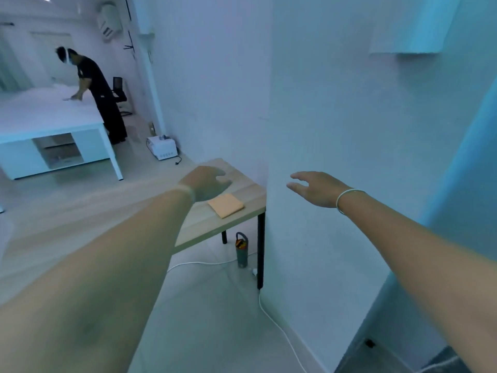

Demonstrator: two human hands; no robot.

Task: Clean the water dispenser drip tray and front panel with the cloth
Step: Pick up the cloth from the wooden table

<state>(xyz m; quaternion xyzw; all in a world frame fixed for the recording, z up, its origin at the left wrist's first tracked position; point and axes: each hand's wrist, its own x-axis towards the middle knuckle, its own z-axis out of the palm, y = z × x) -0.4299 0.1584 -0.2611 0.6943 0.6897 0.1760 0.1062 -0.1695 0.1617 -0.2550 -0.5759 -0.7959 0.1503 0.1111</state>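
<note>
A folded orange cloth (226, 205) lies on a small wooden table (242, 184) near its right front corner. My left hand (208, 183) hovers over the table just behind and left of the cloth, fingers loosely spread, holding nothing. My right hand (314, 188) is stretched out in front of a white wall corner, fingers relaxed and empty, with a thin bracelet on the wrist. No water dispenser or drip tray shows in view.
A dark bottle (241, 250) stands on the floor under the table beside a black table leg (261, 251). A white cable (279, 327) runs along the floor by the wall. A person bends over a large white table (51, 114) at the back left. A white box (162, 148) sits by the wall.
</note>
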